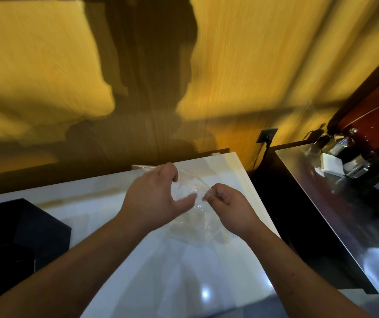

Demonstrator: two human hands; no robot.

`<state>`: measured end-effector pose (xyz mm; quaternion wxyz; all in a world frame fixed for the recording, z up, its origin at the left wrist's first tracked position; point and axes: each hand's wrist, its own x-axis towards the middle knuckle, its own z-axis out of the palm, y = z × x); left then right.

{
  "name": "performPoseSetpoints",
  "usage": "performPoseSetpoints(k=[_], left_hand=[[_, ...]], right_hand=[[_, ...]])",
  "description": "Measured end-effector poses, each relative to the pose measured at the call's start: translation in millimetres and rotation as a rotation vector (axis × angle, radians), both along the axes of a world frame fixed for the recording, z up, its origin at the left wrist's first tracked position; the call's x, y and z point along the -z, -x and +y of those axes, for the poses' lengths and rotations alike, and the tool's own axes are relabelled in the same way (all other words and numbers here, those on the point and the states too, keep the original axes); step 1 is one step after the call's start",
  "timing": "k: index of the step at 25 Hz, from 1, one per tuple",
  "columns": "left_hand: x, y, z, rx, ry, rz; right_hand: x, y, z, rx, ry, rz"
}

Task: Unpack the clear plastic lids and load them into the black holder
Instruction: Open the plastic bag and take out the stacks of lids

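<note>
- Over the white counter, 2 hands work close together on a clear plastic wrapper.
- At its far edge the left hand grips it; the right hand pinches its right side.
- At the near left, well apart, sits the black holder.

Both forearms reach forward, left hand and right hand close together, fingers pinching clear wrapping.

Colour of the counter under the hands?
White and glossy; the counter shows best in the head view.
</note>
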<state>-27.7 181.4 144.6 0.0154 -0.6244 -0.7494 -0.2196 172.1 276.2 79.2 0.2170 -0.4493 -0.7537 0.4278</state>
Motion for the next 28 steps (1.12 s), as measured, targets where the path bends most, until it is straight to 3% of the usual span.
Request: performPoseSetpoints(k=[3,9,12,16,22,28], left_hand=[[44.0,-9.9,-11.8,-0.055,0.110,-0.010],[53.6,3.9,4.3,0.039,0.036,-0.001],[39.8,5.1,7.7,0.151,0.031,0.027],[3.3,4.8,16.9,0.221,0.146,0.058],[-57.7,25.4,33.5,0.265,0.167,0.316],[-8.0,43.5,3.6,0.139,0.254,-0.176]], right_hand=[[-0.7,0.5,-1.2,-0.019,0.000,-0.026],[-2.6,-6.0,2.0,0.031,0.021,-0.044],[-4.0,-2.1,-4.4,0.019,0.063,-0.035],[3.1,7.0,-5.4,-0.004,0.050,-0.178],[6.1,-0.2,8.8,-0.048,-0.037,-0.302],[6.3,-0.3,15.1,-0.050,0.062,-0.170]])
